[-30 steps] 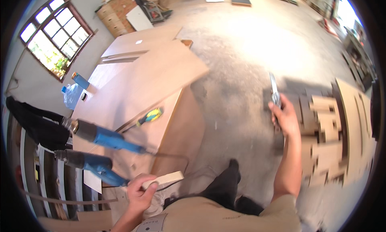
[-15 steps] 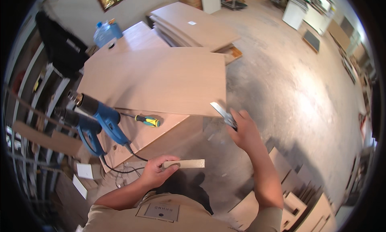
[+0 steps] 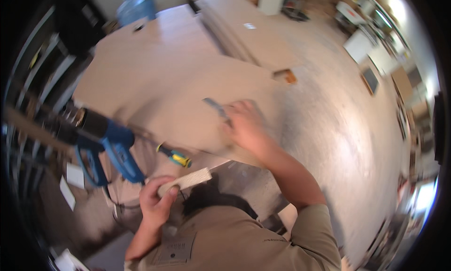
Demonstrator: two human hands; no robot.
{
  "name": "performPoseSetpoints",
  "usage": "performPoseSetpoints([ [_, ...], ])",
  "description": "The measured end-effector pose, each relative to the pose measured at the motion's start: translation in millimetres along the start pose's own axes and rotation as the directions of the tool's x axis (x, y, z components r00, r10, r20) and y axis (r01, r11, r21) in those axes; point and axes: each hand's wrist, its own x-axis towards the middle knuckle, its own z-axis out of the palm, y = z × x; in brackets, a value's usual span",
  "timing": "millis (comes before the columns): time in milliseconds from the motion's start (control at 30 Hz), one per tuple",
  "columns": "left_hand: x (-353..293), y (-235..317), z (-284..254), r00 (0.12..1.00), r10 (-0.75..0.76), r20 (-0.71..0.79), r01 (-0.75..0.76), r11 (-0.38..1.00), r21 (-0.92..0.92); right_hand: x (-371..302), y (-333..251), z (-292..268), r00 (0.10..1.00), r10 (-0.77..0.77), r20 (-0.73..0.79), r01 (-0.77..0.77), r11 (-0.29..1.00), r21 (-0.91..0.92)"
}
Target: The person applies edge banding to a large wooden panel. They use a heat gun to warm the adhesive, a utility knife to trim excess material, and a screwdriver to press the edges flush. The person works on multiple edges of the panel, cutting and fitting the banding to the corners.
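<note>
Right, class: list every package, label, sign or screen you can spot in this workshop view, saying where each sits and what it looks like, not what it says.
Label: small pale rectangle stuck on the stacked boards at the top centre.
Shirt patch: printed rectangle on the person's tan shirt, bottom centre; print blurred.
Water jug: large blue container at the top left, behind the boards.
Cards: small white rectangles on the left, below the blue heat gun.
No screen can be made out.

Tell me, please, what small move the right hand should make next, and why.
Probably lower the right hand and lay the thin grey tool flat on the wooden board. That hand is over the board with the tool in its fingers, while the left hand holds the small wooden strip near the body.
</note>
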Motion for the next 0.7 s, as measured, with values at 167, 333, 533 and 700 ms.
performPoseSetpoints([
  [167,19.9,12.2,15.7,0.994,0.094,-0.059,-0.082,0.979,0.189,-9.5,-34.0,-70.3,0.851,-0.192,0.489,-0.288,0.608,0.739],
  [333,23.9,31.8,33.8,0.933,0.334,-0.135,-0.275,0.901,0.335,10.6,-39.7,-85.4,0.757,-0.312,0.575,-0.392,0.487,0.781],
  [533,8.2,52.8,33.5,0.745,0.652,-0.141,-0.397,0.603,0.692,48.8,-43.5,-82.7,0.543,-0.536,0.646,-0.589,0.306,0.748],
  [700,3.8,58.6,18.6,0.606,0.783,-0.138,-0.405,0.453,0.794,79.2,-70.8,-90.8,0.363,-0.665,0.653,-0.441,0.495,0.749],
])
